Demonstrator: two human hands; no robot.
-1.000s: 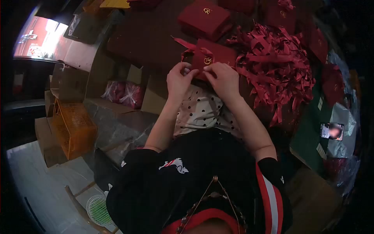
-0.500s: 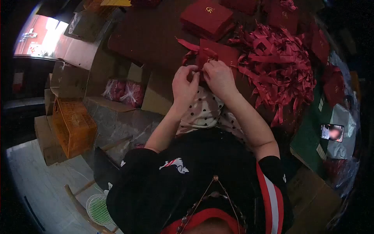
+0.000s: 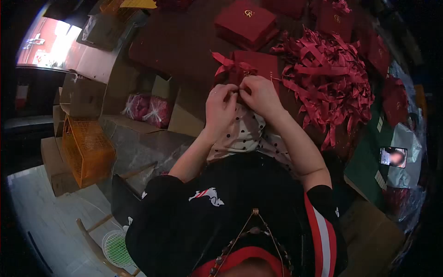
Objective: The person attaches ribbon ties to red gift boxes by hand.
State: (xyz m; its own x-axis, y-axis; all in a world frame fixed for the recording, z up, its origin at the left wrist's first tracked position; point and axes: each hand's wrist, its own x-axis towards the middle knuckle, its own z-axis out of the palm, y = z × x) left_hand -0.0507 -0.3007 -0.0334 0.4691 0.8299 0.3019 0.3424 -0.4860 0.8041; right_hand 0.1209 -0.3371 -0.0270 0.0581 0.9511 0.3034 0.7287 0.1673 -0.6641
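A red pouch or box (image 3: 265, 64) with a gold mark lies at the near edge of the dark table, a red ribbon (image 3: 222, 61) looped at its left side. My left hand (image 3: 220, 104) is at the near left corner, thumb and fingers pinched together. Close beside it, my right hand (image 3: 260, 94) is also pinched and covers part of the red piece. Whatever sits between the fingertips is too small to make out. To the right lies a large heap of red ribbons (image 3: 330, 76). Behind is a stack of red pieces (image 3: 246, 21) with a gold logo.
Open cardboard boxes (image 3: 184, 111) stand at the left, one with plastic-wrapped red bundles (image 3: 158, 112). Further left is an orange crate (image 3: 90, 150). A lit phone (image 3: 393, 157) rests at the right on plastic. A racket (image 3: 119, 249) lies at the lower left.
Both hands have shifted slightly to the right and toward my body. The near red piece has tilted or slid a little, and the ribbon at its left now stands in a fuller loop.
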